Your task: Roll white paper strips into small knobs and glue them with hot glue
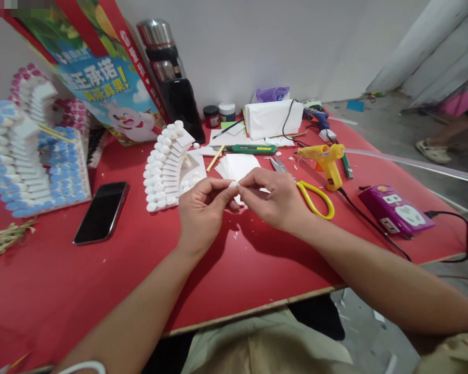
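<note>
Above the red table my left hand (204, 208) and my right hand (275, 200) meet fingertip to fingertip. Between them they pinch a small, rounded white piece (233, 184), partly hidden by the fingers; its material cannot be made out. Just behind the hands lies a stack of white paper (239, 163). To the left of it stands a curved white stair-like model (167, 169), edged with rows of white oval pieces. Scissors with yellow handles (315, 201) lie beside my right hand, near a yellow glue gun (323, 161).
A black phone (101, 213) lies left, before blue-and-white models (35, 161). A green cutter (253, 149), small jars (218, 114) and a steel flask (159, 47) stand or lie at the back. A purple power socket (398, 210) with cables sits right. A person's leg (452, 130) shows beyond.
</note>
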The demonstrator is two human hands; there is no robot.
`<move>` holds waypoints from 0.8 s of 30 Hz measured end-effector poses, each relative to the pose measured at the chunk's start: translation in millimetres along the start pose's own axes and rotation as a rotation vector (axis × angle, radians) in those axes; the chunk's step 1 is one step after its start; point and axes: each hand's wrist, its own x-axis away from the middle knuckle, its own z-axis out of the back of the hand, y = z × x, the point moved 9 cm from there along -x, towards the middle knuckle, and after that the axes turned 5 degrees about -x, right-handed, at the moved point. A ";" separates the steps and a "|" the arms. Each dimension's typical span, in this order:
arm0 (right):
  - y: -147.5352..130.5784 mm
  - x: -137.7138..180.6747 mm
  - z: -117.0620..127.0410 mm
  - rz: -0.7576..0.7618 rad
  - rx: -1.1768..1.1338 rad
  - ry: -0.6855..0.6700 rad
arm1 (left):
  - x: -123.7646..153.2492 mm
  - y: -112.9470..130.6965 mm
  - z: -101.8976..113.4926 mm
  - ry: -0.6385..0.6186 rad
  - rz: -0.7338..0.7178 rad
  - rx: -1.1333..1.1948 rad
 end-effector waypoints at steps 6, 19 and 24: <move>-0.3 0.0 -3.7 -0.024 -0.074 -0.076 | 0.8 7.7 3.3 0.015 -0.090 -0.028; 6.6 -4.0 -1.0 -0.078 -0.098 -0.057 | 12.7 23.7 0.8 0.042 -0.325 -0.387; 2.7 -9.6 -1.7 -0.054 -0.194 -0.249 | -3.4 -10.1 -5.0 -0.144 0.045 0.081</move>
